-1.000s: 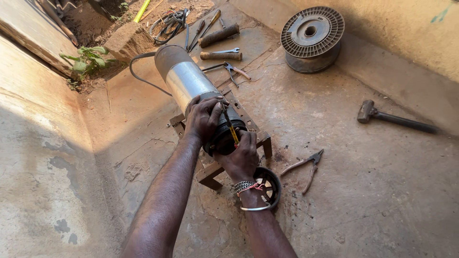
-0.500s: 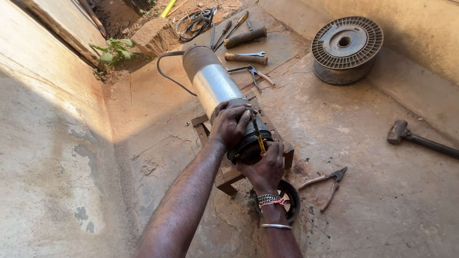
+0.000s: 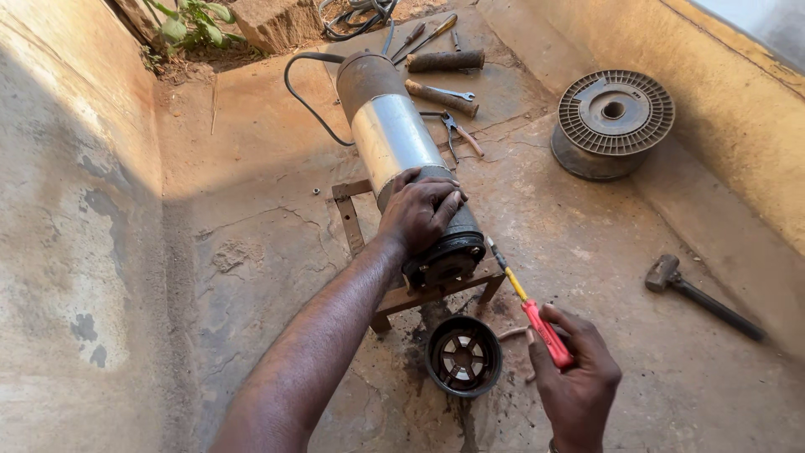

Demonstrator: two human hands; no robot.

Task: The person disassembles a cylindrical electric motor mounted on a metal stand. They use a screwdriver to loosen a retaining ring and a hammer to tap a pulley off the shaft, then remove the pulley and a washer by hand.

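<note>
In the head view I am watching the left hand (image 3: 419, 214) pressing down, fingers spread and curled, on the dark lower end of the cylindrical motor (image 3: 402, 159), which is lying tilted across a low metal stand (image 3: 348, 220) in the middle of the frame. The right hand (image 3: 577, 377), at the lower right, is closing around the red handle of a screwdriver (image 3: 528, 309), whose yellow shaft is pointing up-left toward the motor's black end face (image 3: 444, 262).

I am judging the risks from here. The motor is resting only on the narrow stand, so a hard push with the tool could be rolling it off toward the concrete floor (image 3: 251, 277). The screwdriver tip, if it slips off the end face, could be jabbing the left hand's fingers, which are sitting just beside it. The round black cover (image 3: 463, 356), lying on the floor directly below the stand, could be getting crushed if the motor drops.
</note>
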